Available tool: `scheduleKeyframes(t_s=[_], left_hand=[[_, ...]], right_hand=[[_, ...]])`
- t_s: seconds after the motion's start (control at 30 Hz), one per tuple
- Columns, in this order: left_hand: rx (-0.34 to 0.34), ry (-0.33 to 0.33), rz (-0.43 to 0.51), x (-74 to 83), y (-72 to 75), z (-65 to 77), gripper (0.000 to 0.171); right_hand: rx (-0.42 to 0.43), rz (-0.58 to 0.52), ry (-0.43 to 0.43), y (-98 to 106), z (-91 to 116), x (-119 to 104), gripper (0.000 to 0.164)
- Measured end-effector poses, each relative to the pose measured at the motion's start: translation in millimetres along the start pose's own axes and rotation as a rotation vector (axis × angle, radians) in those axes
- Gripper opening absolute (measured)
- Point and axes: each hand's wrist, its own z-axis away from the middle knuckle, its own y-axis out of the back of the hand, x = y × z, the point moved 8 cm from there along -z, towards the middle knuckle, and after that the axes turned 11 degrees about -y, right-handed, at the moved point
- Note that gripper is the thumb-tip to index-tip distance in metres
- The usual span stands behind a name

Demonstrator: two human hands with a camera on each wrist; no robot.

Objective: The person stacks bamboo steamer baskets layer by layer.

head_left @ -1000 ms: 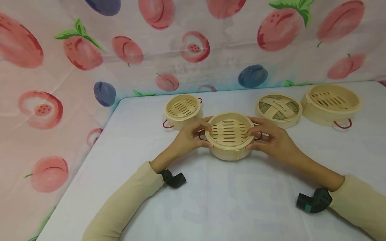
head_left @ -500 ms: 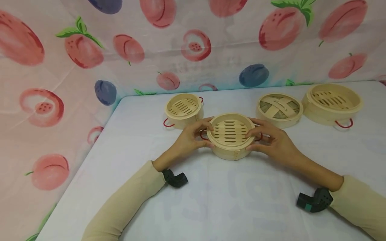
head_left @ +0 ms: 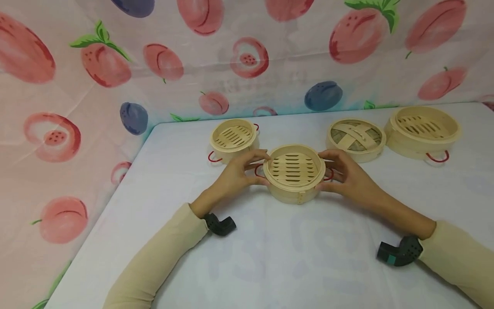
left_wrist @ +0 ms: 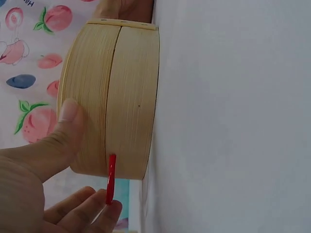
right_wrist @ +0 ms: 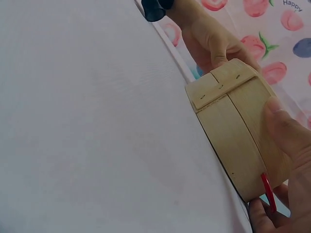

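Observation:
A round bamboo steamer basket [head_left: 294,169] with a slotted base and red side handles sits on the white table, its lower edge right at the cloth in both wrist views. My left hand [head_left: 240,171] holds its left side, thumb [left_wrist: 68,119] against the outer wall and index fingertip at the rim. The other fingers lie around the red handle [left_wrist: 111,179]. From the right, my right hand [head_left: 347,176] holds the opposite side, its thumb [right_wrist: 282,116] on the wall and index finger at the rim. The fingers behind the basket are partly hidden.
A smaller-looking steamer basket [head_left: 234,137] with red handles stands behind my left hand. Behind my right hand sits a woven steamer lid [head_left: 356,139], beside a larger steamer basket [head_left: 422,133]. A fruit-printed cloth [head_left: 285,51] hangs behind the table [head_left: 270,257].
Both index fingers have drawn back from inside the basket to its rim, and the hands have eased slightly outward. The basket stays in about the same place.

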Motion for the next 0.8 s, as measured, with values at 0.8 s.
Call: scheduleKeyframes(t_s=[0.8], left_hand=[[0.394,0.034,-0.168,15.2,106.9,4.9,0.043]], right_hand=[[-0.019,-0.038,-0.022,2,-1,3,0.069]])
